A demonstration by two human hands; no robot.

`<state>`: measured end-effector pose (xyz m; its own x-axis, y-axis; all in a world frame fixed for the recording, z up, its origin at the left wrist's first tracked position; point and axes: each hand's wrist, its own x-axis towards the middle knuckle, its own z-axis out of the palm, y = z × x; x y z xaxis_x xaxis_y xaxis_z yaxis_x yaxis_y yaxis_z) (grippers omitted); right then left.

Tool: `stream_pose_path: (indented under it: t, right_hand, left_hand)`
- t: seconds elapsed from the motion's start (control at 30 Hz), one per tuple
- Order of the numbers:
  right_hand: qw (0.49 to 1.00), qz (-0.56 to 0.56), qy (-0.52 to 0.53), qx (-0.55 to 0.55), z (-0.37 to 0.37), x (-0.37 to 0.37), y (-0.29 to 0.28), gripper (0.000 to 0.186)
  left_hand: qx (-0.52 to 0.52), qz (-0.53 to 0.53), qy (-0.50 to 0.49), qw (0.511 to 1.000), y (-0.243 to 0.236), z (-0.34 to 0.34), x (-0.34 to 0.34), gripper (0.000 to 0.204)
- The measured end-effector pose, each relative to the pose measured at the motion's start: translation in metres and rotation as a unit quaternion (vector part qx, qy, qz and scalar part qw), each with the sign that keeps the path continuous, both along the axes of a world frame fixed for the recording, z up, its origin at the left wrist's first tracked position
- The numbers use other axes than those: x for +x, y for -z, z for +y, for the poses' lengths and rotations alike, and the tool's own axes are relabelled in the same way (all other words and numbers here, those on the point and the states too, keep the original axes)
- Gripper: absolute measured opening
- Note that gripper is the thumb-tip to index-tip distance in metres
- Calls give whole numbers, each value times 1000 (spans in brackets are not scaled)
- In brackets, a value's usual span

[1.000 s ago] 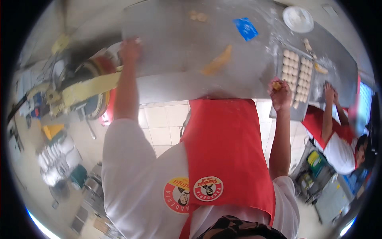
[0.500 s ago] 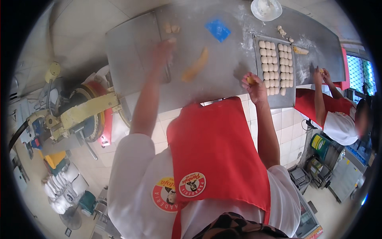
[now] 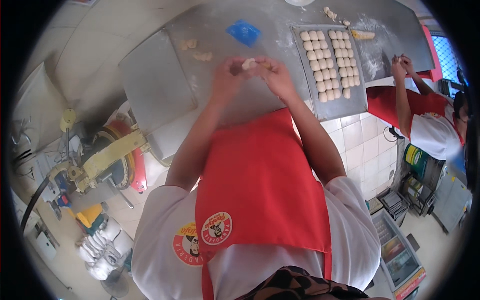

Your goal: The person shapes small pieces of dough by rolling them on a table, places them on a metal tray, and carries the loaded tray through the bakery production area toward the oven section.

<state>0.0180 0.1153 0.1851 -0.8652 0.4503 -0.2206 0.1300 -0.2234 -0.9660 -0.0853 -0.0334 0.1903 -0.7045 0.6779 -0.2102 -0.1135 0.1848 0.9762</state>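
Pale dough [image 3: 248, 63] sits pinched in the left grip [image 3: 229, 77], just left of the right grip [image 3: 276, 78], which seems to hold a yellowish bit [image 3: 265, 65]; I'd press lightly, evenly, so nothing tears.

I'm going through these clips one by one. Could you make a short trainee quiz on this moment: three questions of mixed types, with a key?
1. Multiple choice: what shows at the fingers between the wearer's left hand and right hand?
A) a rolling pin
B) a pale dough piece
C) a knife
2. True or false: the dough balls on the tray stand in two separate blocks.
3. Fill in the blank: in the picture, the blue packet lies to the ____ of the tray.

Key:
1. B
2. True
3. left
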Motion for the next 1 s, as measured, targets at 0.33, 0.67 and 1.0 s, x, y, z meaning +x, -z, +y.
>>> stream_pose_path:
  t: [0.33,0.67,1.0]
  right_hand:
    - [992,-23,7,127,4,23,-18,21]
    - [992,69,100,35,18,31,3,42]
    - [988,38,-60,134,14,34,-1,47]
  left_hand:
    - [52,-226,-28,972,22,16,21,24]
    - [153,-397,-94,900,25,17,15,26]
    - [96,-297,-19,950,0,8,31,36]
